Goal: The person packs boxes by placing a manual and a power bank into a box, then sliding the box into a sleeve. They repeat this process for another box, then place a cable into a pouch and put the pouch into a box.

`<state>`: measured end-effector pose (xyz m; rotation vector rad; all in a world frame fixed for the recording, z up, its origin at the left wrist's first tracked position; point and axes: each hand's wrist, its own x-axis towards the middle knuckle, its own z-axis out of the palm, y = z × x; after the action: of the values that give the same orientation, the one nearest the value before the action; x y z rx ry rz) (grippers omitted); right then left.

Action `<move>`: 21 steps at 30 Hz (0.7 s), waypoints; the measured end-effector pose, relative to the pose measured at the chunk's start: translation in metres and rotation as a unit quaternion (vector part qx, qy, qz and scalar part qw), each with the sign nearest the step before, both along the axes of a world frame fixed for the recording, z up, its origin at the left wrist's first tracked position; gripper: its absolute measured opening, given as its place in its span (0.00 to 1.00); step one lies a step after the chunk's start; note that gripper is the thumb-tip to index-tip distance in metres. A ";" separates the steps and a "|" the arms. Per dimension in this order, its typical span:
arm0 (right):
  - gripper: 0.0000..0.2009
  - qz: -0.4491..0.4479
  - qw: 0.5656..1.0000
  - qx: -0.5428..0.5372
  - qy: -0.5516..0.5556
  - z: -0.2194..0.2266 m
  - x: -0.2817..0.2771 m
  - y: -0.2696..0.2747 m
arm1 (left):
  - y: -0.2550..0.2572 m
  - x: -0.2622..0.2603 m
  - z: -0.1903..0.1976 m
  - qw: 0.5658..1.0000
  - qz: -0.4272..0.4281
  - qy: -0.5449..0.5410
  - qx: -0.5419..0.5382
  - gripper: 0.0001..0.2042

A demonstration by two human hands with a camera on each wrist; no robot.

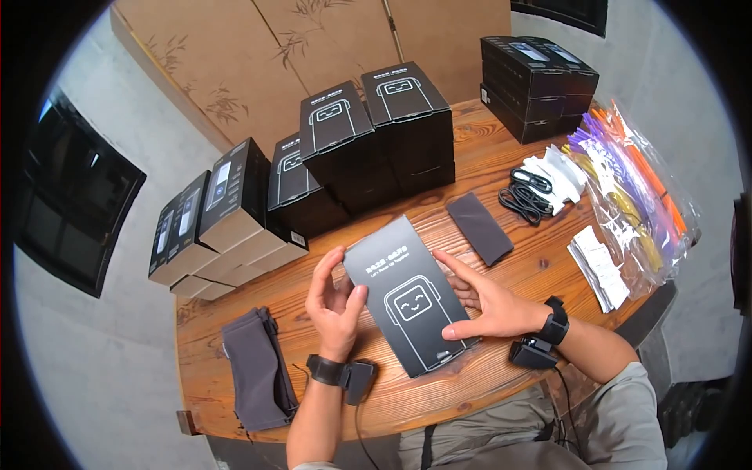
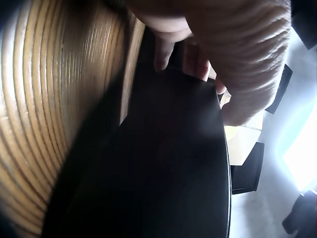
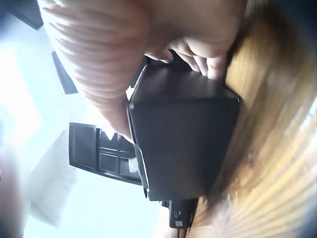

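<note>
Between my two hands is a black cardboard box with a white line drawing of a smiling device and white lettering on its lid. My left hand grips its upper left edge, thumb at the lid's rim and fingers down the side wall. On the other long side my right hand holds it, thumb across the lid near the lower right corner. The left wrist view has the box's dark side filling the middle, fingertips against it. In the right wrist view, fingers touch the box's far side wall.
Stacked black boxes line the table's back, others the back right. A dark grey pouch, coiled black cables, papers and bagged coloured strips lie right. Grey cloth pouches lie front left.
</note>
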<state>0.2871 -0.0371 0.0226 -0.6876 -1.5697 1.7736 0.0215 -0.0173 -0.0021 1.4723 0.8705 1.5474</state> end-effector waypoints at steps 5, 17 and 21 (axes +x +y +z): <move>0.47 -0.058 0.993 -0.093 0.046 -0.004 0.001 0.004 | 0.001 0.001 -0.001 1.000 -0.027 0.008 -0.002 0.33; 0.44 -0.211 0.963 0.013 0.170 -0.003 -0.006 0.008 | -0.012 0.014 0.008 0.968 -0.202 -0.049 -0.139 0.49; 0.46 -0.191 0.965 0.039 0.177 -0.011 -0.010 0.011 | -0.026 0.030 0.011 0.972 -0.203 -0.014 -0.118 0.48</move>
<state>0.2772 -0.0265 0.0114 -0.5541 -1.1688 1.4436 0.0511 -0.0434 0.0085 1.3515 0.6603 1.1196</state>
